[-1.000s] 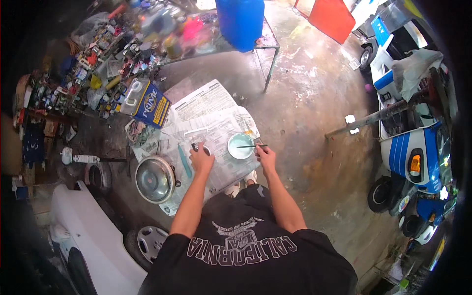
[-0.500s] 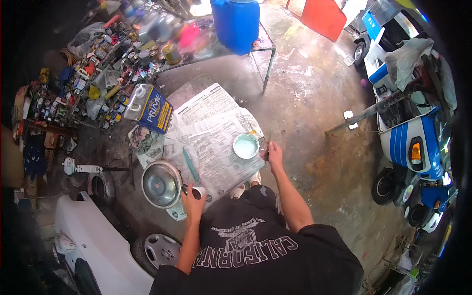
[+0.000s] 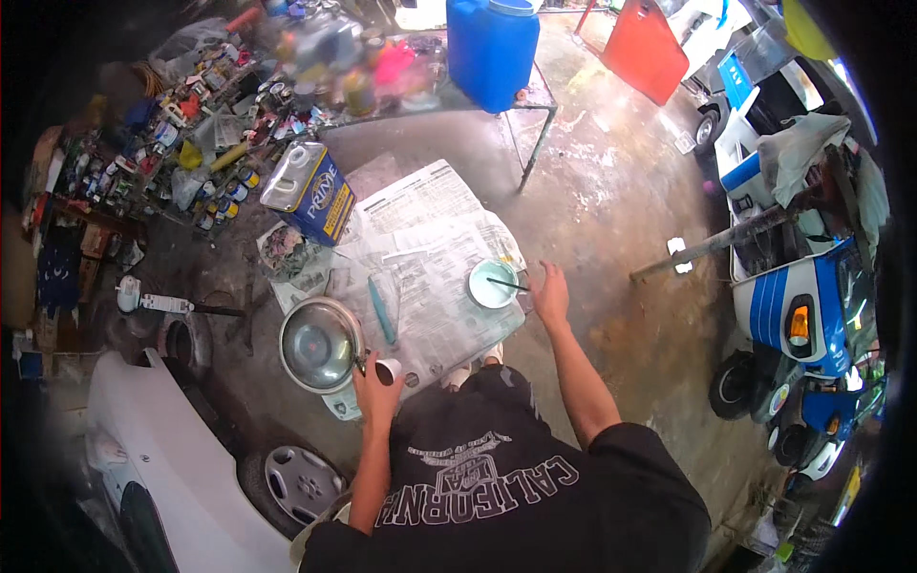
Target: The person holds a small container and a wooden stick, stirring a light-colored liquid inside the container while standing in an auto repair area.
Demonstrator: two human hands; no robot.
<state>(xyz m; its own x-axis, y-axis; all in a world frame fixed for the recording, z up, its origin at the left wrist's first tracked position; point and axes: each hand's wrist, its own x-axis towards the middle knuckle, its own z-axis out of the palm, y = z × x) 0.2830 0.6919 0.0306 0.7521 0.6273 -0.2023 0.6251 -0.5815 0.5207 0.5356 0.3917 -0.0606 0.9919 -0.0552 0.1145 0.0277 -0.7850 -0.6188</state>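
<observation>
My left hand [image 3: 375, 393] is closed around a small white cup [image 3: 392, 366] with a dark inside, beside the rim of a round silvery metal dish [image 3: 320, 325]. My right hand [image 3: 550, 298] has its fingers apart, just right of a bowl of pale mint-green paint [image 3: 490, 296]. A thin dark stick [image 3: 508, 284] leans in the paint, its outer end over the rim close to my fingertips. Between dish and bowl lies a teal strip-like tool [image 3: 383, 310] on spread newspaper [image 3: 430, 248].
A blue-and-yellow metal can [image 3: 320, 201] stands at the newspaper's far left. Beyond is a metal-framed table with a blue jug [image 3: 492, 57]. Cluttered small containers [image 3: 205, 143] fill the far left. A white car panel [image 3: 167, 458] and wheel [image 3: 301, 482] lie near left; a blue-and-white vehicle [image 3: 798, 306] stands right.
My right hand has moved slightly away from the bowl and its fingers have opened. The stick now rests in the paint. My left hand still holds the cup.
</observation>
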